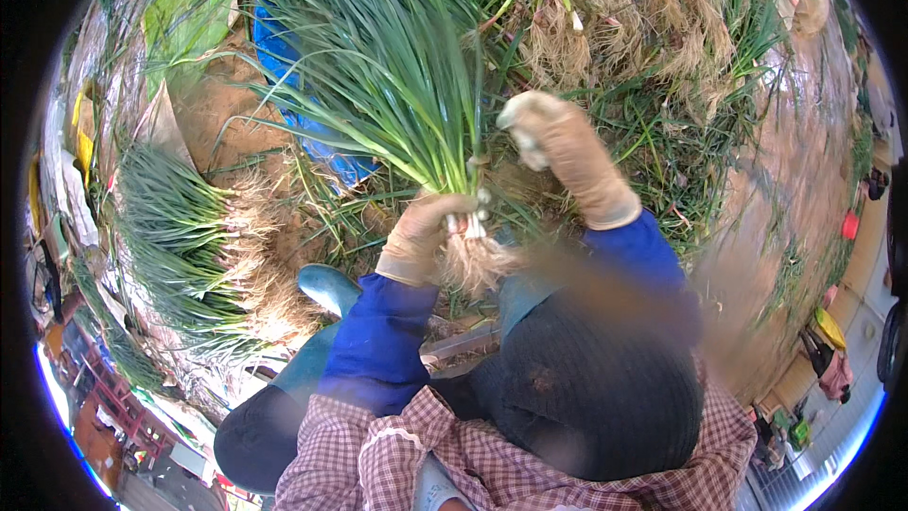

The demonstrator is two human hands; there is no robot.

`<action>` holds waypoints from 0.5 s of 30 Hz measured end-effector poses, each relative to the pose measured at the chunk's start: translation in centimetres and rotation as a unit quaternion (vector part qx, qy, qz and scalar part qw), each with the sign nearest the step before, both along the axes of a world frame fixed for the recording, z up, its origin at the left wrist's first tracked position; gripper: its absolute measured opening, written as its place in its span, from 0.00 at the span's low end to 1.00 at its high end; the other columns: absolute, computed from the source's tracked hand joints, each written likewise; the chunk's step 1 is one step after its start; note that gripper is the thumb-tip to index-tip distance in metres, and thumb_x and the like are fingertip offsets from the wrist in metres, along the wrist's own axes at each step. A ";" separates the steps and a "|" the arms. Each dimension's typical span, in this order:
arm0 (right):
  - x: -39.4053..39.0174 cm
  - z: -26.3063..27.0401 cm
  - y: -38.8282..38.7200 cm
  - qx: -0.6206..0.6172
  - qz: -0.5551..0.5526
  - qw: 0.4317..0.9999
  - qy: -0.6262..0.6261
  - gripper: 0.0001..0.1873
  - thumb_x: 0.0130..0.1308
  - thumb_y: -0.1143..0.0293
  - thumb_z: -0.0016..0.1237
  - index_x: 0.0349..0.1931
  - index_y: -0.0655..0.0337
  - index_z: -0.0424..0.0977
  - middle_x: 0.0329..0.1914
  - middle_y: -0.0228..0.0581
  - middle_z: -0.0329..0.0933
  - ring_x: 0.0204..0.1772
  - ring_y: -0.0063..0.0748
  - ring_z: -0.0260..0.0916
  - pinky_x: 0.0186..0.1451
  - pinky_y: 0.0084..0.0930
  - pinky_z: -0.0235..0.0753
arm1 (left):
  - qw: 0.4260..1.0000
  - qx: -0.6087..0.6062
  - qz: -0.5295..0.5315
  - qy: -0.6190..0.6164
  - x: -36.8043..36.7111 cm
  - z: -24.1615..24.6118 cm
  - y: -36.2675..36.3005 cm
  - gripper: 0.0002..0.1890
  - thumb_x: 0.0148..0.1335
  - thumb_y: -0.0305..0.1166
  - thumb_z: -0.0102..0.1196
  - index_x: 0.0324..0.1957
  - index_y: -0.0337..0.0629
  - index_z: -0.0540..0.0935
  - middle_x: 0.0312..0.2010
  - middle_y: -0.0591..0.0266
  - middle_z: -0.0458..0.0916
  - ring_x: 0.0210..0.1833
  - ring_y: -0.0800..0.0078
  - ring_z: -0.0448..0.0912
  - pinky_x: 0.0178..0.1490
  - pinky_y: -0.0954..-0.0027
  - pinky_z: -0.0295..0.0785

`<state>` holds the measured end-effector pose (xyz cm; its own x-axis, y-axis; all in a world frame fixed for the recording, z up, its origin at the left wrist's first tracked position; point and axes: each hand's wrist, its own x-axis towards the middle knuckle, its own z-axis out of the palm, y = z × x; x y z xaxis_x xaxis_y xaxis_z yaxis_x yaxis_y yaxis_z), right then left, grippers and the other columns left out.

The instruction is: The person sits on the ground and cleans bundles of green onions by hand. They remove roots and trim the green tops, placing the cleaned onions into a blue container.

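Note:
My left hand [427, 233], in a soiled light work glove, grips a bunch of green onions [397, 99] just above the white bulbs. The long leaves fan up and to the left, while the pale roots [479, 262] hang below my fist. To the right of the leaves, my right hand [543, 131] is raised in a matching glove, apart from the bunch. Its fingers are bent, with a gap to the thumb, and I see nothing held there. Blur softens this hand's outline.
Trimmed-looking bunches [191, 255] lie in a row at left, roots inward. More rooted onions [624, 21] are heaped ahead at right. A blue plastic sheet [280, 50] lies under the leaves. Loose leaves litter the soil around my rubber boot [330, 289]. Another person [833, 372] is far right.

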<state>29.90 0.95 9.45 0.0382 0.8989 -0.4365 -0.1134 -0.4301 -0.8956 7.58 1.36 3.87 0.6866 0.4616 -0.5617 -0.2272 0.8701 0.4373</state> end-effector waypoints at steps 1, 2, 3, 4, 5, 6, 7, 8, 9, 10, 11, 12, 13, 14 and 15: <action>1.8 1.4 -0.5 0.010 -0.045 0.993 0.112 0.07 0.70 0.67 0.47 0.37 0.60 0.74 0.20 0.24 0.69 0.20 0.13 0.66 0.20 0.12 0.65 | 1.000 0.010 0.021 -0.006 0.0 0.0 -0.1 0.26 0.51 0.24 0.56 0.56 0.33 0.74 0.37 0.58 0.83 0.31 0.73 0.81 0.36 0.75 0.78; 3.6 2.8 -0.7 0.055 -0.078 0.984 0.152 0.06 0.69 0.69 0.47 0.37 0.62 0.74 0.20 0.25 0.69 0.19 0.14 0.66 0.18 0.13 0.64 | 0.999 0.007 0.010 0.032 -0.5 0.1 0.0 0.25 0.51 0.25 0.55 0.55 0.32 0.75 0.35 0.57 0.83 0.29 0.73 0.80 0.33 0.76 0.77; 5.6 4.2 -1.0 0.106 -0.097 0.975 0.170 0.05 0.69 0.71 0.47 0.37 0.63 0.73 0.19 0.26 0.69 0.19 0.16 0.67 0.17 0.13 0.64 | 0.999 0.015 -0.012 0.045 -0.8 0.1 0.1 0.25 0.51 0.25 0.55 0.54 0.31 0.75 0.33 0.56 0.83 0.26 0.72 0.80 0.30 0.77 0.76; 7.8 5.4 -0.9 0.133 -0.052 0.980 0.137 0.06 0.68 0.70 0.48 0.39 0.63 0.74 0.23 0.28 0.72 0.20 0.16 0.68 0.21 0.15 0.67 | 0.998 0.021 -0.039 0.051 -1.2 -0.1 0.4 0.24 0.51 0.26 0.54 0.53 0.29 0.77 0.31 0.55 0.83 0.21 0.72 0.79 0.24 0.79 0.74; 8.9 6.0 -0.5 0.161 0.004 0.982 0.098 0.08 0.68 0.68 0.49 0.40 0.63 0.74 0.26 0.31 0.74 0.21 0.17 0.68 0.24 0.17 0.70 | 0.999 0.012 -0.029 0.040 -1.3 -0.3 0.3 0.24 0.51 0.26 0.55 0.53 0.28 0.77 0.32 0.54 0.84 0.21 0.73 0.79 0.23 0.81 0.73; 9.6 6.2 0.0 0.044 0.065 0.985 -0.154 0.13 0.67 0.66 0.49 0.47 0.63 0.74 0.35 0.39 0.79 0.31 0.26 0.76 0.34 0.24 0.77 | 0.997 0.002 -0.065 0.028 -1.5 -0.5 0.5 0.24 0.51 0.26 0.55 0.53 0.29 0.76 0.34 0.54 0.84 0.23 0.73 0.80 0.24 0.80 0.74; 9.2 5.8 0.5 0.064 0.146 0.823 -0.545 0.20 0.66 0.60 0.51 0.53 0.62 0.73 0.45 0.44 0.80 0.44 0.36 0.79 0.47 0.32 0.78 | 0.995 -0.015 -0.069 0.070 -1.6 -0.7 0.3 0.24 0.51 0.26 0.55 0.53 0.29 0.76 0.35 0.54 0.84 0.24 0.72 0.80 0.25 0.78 0.75; 8.4 5.1 0.9 0.014 0.164 0.796 -0.582 0.23 0.65 0.57 0.51 0.55 0.62 0.72 0.47 0.46 0.79 0.48 0.39 0.78 0.50 0.33 0.76 | 0.998 -0.028 -0.040 0.024 -1.7 -1.1 0.4 0.23 0.51 0.26 0.55 0.52 0.30 0.77 0.36 0.55 0.84 0.26 0.71 0.81 0.27 0.76 0.76; 6.8 3.9 1.4 -0.112 0.157 0.763 -0.617 0.26 0.65 0.55 0.51 0.57 0.63 0.71 0.49 0.48 0.78 0.51 0.42 0.77 0.54 0.35 0.75 | 0.999 -0.046 -0.021 -0.002 -1.6 -1.2 0.0 0.23 0.51 0.25 0.55 0.52 0.30 0.77 0.38 0.55 0.84 0.27 0.71 0.82 0.28 0.74 0.78; 4.9 2.7 1.4 -0.064 0.208 0.848 -0.484 0.26 0.65 0.54 0.50 0.56 0.63 0.72 0.49 0.48 0.78 0.52 0.42 0.77 0.55 0.33 0.75 | 0.999 -0.022 -0.041 -0.014 -1.7 -1.6 0.2 0.20 0.52 0.24 0.56 0.50 0.32 0.78 0.38 0.56 0.84 0.31 0.70 0.82 0.33 0.71 0.79; 2.7 1.4 0.9 -0.049 0.239 0.908 -0.342 0.26 0.66 0.53 0.49 0.55 0.64 0.72 0.49 0.47 0.78 0.52 0.41 0.76 0.56 0.32 0.74 | 0.999 -0.036 -0.019 -0.011 -1.6 -1.6 0.0 0.18 0.53 0.25 0.57 0.48 0.33 0.79 0.37 0.57 0.84 0.32 0.71 0.82 0.37 0.71 0.80; 0.1 -0.1 0.5 0.032 0.227 0.910 -0.345 0.23 0.66 0.52 0.49 0.51 0.63 0.74 0.48 0.46 0.78 0.51 0.41 0.76 0.54 0.32 0.75 | 0.999 -0.031 -0.038 0.016 -1.6 -1.7 0.1 0.17 0.53 0.26 0.58 0.47 0.33 0.79 0.37 0.58 0.84 0.33 0.71 0.83 0.38 0.71 0.80; -1.8 -1.3 0.2 0.084 0.225 0.905 -0.351 0.22 0.66 0.52 0.48 0.48 0.62 0.76 0.46 0.46 0.78 0.50 0.40 0.76 0.52 0.32 0.75 | 0.998 -0.017 -0.050 0.043 -1.5 -1.6 0.2 0.16 0.54 0.26 0.58 0.47 0.33 0.80 0.36 0.59 0.84 0.33 0.71 0.83 0.39 0.71 0.80; -2.1 -2.0 -0.2 0.110 0.248 0.908 -0.320 0.19 0.65 0.53 0.49 0.44 0.60 0.77 0.44 0.44 0.78 0.49 0.39 0.76 0.50 0.33 0.75 | 0.999 -0.014 -0.027 0.042 -1.5 -1.2 0.1 0.15 0.55 0.27 0.59 0.45 0.34 0.81 0.34 0.58 0.84 0.31 0.71 0.83 0.35 0.72 0.79; -2.3 -2.4 -0.7 0.087 0.293 0.910 -0.279 0.17 0.64 0.54 0.50 0.40 0.59 0.78 0.43 0.43 0.78 0.47 0.38 0.76 0.48 0.33 0.75 | 0.997 -0.013 -0.043 0.060 -1.5 -0.9 0.5 0.15 0.54 0.27 0.59 0.45 0.34 0.81 0.34 0.58 0.84 0.30 0.70 0.82 0.34 0.72 0.79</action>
